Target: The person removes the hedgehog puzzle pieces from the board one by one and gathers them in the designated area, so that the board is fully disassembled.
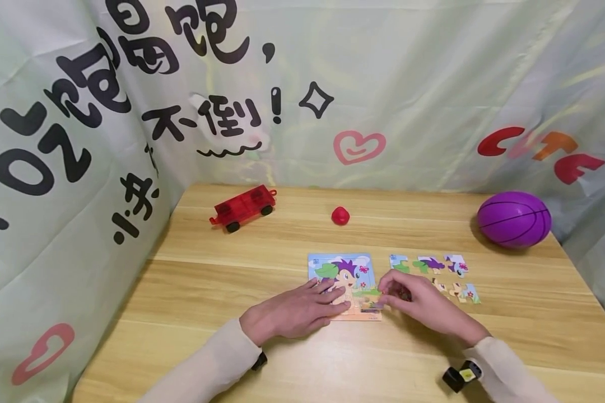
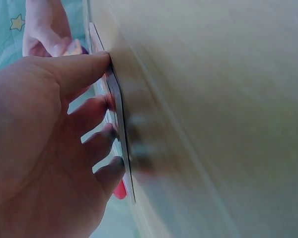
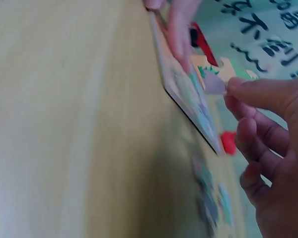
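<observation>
A jigsaw puzzle board [image 1: 339, 260] with a purple-haired cartoon hedgehog lies flat on the wooden table. My left hand [image 1: 302, 308] rests on its left part with fingers spread, fingertips pressing the surface in the left wrist view. Over the board's lower right corner, my right hand [image 1: 418, 299] pinches a puzzle piece [image 3: 214, 83] between thumb and index finger. That piece shows orange, green and a greyish purple patch, and it is tilted up from the board in the right wrist view. Several loose puzzle pieces [image 1: 428, 265] lie right of the board, some partly behind my right hand.
Toward the back left stands a red toy wagon [image 1: 244, 207] with black wheels. A small red lump [image 1: 340, 216] sits behind the board. The purple ball [image 1: 514, 219] is at the back right edge. Printed fabric [image 1: 408, 84] hangs around the table [image 1: 222, 268].
</observation>
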`<state>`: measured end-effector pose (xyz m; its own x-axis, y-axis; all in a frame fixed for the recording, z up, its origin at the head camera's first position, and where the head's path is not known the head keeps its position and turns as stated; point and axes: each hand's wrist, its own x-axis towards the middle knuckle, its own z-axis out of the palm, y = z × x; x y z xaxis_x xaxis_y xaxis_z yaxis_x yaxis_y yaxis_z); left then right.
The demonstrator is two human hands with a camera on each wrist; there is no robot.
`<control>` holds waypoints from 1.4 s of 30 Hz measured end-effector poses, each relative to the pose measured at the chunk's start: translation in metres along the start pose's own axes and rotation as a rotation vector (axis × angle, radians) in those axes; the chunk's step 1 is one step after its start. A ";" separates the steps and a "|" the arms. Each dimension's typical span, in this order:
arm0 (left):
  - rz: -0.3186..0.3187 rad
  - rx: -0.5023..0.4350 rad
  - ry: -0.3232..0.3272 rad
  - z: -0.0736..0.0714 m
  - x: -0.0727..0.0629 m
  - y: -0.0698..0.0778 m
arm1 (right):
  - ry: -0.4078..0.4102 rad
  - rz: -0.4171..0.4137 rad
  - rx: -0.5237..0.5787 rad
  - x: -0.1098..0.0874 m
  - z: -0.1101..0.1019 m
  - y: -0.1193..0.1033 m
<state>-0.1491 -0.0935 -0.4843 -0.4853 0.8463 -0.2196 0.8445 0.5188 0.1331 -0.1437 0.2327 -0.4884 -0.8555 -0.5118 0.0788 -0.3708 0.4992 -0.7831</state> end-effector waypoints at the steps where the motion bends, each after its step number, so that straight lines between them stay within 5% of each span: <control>1: 0.000 -0.001 0.000 0.000 0.000 0.000 | 0.009 0.000 0.004 -0.004 -0.004 0.001; 11: -0.011 0.006 0.000 0.002 -0.001 0.001 | 0.090 -0.014 0.055 -0.054 -0.049 0.023; 25: -0.001 0.015 0.003 0.003 0.001 0.001 | 0.138 0.127 0.001 -0.117 -0.096 0.063; 32: -0.002 0.013 0.003 0.001 0.001 0.000 | 0.095 0.092 0.031 -0.132 -0.102 0.081; 42: 0.005 -0.009 0.007 0.000 0.000 0.000 | 0.084 0.089 -0.131 -0.137 -0.098 0.087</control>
<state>-0.1491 -0.0936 -0.4841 -0.4828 0.8497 -0.2120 0.8448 0.5157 0.1428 -0.0939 0.4146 -0.5071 -0.9122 -0.4041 0.0682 -0.3316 0.6299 -0.7024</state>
